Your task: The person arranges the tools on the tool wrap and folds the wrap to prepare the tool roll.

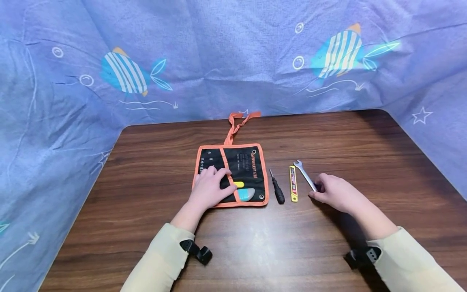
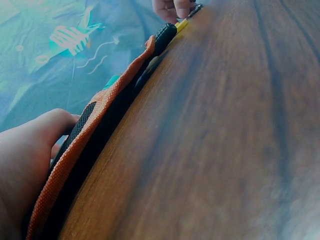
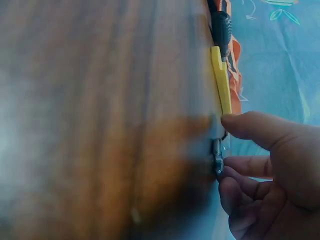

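My left hand (image 1: 210, 189) rests on a black tool pouch (image 1: 251, 170) with orange edging, its fingertips and thumb touching the fabric near the orange pocket strip. A yellow tool end (image 1: 238, 184) and a turquoise-and-grey handle (image 1: 246, 194) stick out of the pocket beside my thumb; their other ends are hidden. My right hand (image 1: 335, 192) holds the near end of a silver wrench (image 1: 306, 175) between thumb and fingers. In the right wrist view, the wrench end (image 3: 218, 157) sits between thumb and curled fingers. The wrench lies on the table, open jaw pointing away.
Between pouch and wrench lie a black-handled screwdriver (image 1: 278, 192) and a flat yellow strip-shaped item (image 1: 293, 184) with a printed label. Orange tie straps (image 1: 233, 129) run from the pouch to the table's back edge. A blue fish-print cloth (image 1: 233, 52) hangs behind the wooden table (image 1: 255, 251).
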`<state>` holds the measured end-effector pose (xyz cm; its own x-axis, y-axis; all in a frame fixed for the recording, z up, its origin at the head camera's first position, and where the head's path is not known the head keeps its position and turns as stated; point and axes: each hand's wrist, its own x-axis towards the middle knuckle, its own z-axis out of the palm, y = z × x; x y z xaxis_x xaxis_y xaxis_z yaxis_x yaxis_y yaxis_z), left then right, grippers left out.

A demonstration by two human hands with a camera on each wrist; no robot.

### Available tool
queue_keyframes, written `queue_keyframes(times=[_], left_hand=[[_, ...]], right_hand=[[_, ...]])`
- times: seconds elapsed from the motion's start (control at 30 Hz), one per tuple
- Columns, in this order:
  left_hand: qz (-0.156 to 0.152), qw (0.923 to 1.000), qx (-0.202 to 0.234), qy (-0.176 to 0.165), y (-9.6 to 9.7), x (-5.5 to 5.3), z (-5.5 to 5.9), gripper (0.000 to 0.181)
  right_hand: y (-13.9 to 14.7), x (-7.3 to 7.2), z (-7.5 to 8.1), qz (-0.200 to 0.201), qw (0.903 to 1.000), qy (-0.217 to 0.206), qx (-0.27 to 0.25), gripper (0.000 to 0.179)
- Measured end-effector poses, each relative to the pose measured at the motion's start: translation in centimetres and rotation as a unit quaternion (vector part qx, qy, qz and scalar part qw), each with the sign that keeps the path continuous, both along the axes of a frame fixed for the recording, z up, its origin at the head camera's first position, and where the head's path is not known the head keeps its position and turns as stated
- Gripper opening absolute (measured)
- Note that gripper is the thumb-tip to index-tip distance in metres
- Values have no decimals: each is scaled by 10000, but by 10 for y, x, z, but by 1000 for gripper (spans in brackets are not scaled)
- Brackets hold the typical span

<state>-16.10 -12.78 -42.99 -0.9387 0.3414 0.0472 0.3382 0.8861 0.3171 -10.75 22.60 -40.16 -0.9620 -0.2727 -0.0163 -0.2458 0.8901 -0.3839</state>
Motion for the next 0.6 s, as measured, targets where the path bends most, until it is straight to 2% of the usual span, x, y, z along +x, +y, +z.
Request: queue_keyframes(times=[0.2,0.43,0.6], left_hand=[[-1,10000,10,-29,0,0,-1,48],[-41,10000,-21,-36,0,0,-1,49],[4,10000,-1,-73,0,-1,0,48]], right_hand=[[0,2,-3,-100,9999,-124,-16,20],[-6,0,-5,-666,9961,-552,155,20],[-10,-2,-3,-826,9937,-678,330,21]])
